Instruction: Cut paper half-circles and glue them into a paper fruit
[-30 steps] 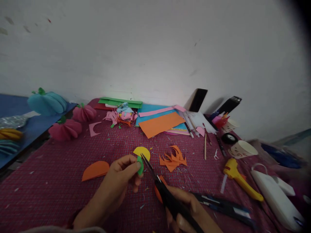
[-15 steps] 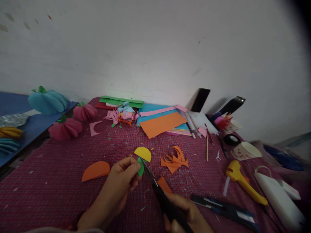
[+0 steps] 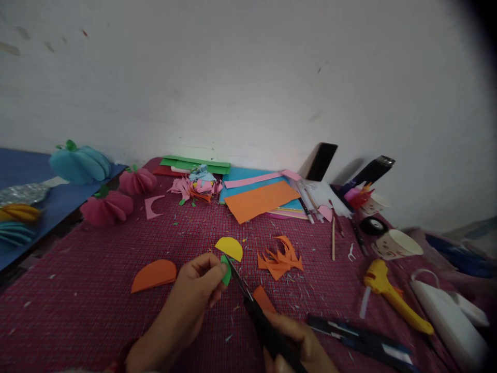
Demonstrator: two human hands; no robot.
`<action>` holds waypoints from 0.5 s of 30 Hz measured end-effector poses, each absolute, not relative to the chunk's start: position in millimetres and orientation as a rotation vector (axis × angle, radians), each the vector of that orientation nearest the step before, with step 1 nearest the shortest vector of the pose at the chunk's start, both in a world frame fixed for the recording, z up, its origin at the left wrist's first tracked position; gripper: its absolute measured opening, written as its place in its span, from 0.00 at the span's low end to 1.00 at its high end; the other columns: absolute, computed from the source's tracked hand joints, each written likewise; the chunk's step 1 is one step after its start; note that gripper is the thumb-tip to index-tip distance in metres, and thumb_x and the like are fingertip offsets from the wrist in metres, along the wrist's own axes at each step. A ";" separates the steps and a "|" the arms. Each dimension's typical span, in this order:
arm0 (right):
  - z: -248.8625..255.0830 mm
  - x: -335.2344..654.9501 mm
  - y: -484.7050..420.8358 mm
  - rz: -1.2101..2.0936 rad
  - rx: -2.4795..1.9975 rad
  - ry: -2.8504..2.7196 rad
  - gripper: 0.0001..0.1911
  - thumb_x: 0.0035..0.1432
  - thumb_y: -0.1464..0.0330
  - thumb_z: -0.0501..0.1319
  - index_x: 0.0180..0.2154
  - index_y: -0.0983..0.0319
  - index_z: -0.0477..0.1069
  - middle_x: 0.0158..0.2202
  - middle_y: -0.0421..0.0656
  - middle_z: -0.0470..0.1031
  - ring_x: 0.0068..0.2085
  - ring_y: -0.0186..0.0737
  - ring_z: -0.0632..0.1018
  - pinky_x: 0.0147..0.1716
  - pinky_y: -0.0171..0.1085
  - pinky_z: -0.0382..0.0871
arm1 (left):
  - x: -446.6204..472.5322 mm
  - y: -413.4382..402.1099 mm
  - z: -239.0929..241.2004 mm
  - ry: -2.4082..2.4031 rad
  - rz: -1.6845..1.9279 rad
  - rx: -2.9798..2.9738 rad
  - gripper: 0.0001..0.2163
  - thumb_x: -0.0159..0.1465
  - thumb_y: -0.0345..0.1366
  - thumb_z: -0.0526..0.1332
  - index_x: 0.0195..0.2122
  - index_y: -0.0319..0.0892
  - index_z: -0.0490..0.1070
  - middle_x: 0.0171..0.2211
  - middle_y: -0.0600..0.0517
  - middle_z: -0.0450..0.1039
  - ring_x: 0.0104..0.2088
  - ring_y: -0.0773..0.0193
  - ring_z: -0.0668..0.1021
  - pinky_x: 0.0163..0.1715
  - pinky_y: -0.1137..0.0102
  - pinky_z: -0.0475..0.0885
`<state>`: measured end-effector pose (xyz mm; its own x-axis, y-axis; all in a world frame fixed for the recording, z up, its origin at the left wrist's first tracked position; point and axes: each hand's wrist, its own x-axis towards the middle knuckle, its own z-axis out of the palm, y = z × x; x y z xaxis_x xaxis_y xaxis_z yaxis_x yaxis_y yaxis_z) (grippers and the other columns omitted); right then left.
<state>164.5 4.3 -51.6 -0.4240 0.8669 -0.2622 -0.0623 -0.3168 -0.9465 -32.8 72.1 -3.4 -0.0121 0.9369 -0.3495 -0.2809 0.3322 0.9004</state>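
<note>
Left hand (image 3: 196, 282): pinches a green paper piece (image 3: 226, 272) between thumb and fingers, lower centre of the frame.
Right hand (image 3: 298, 339): grips black-handled scissors (image 3: 267, 326) at bottom centre, tips at the green paper piece's edge.
Yellow half-circle (image 3: 230, 248): lies on the checked cloth (image 3: 89, 300), near mid-frame.
Orange offcuts (image 3: 282, 261): sit right of centre.
Glue gun (image 3: 396, 299): rests at lower right.

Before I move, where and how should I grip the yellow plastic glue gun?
Probably the middle of its slim handle, from above on the near right: the yellow plastic glue gun lies flat, handle slanting that way, away from the translucent rod.
</note>
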 end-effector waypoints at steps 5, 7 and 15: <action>-52.7 168.3 7.4 1.878 -1.051 -1.287 0.38 0.41 0.47 0.68 0.53 0.54 0.71 0.22 0.37 0.64 0.22 0.30 0.61 0.21 0.32 0.53 | -34.1 71.7 -3.2 1.161 1.152 0.680 0.11 0.50 0.36 0.63 0.17 0.42 0.61 0.14 0.60 0.59 0.15 0.75 0.59 0.14 0.76 0.51; -55.1 168.7 8.7 1.889 -1.036 -1.309 0.40 0.40 0.45 0.68 0.54 0.54 0.70 0.22 0.37 0.65 0.21 0.30 0.61 0.20 0.32 0.53 | -34.5 72.2 -4.2 1.154 1.167 0.675 0.12 0.50 0.36 0.63 0.16 0.42 0.60 0.14 0.60 0.59 0.15 0.74 0.58 0.15 0.76 0.51; -35.8 167.7 11.8 1.852 -1.099 -1.359 0.34 0.46 0.47 0.64 0.54 0.52 0.71 0.23 0.40 0.69 0.22 0.35 0.69 0.21 0.35 0.62 | -35.4 72.3 -7.8 1.156 1.160 0.657 0.12 0.51 0.35 0.63 0.17 0.42 0.60 0.13 0.60 0.59 0.15 0.74 0.58 0.15 0.76 0.51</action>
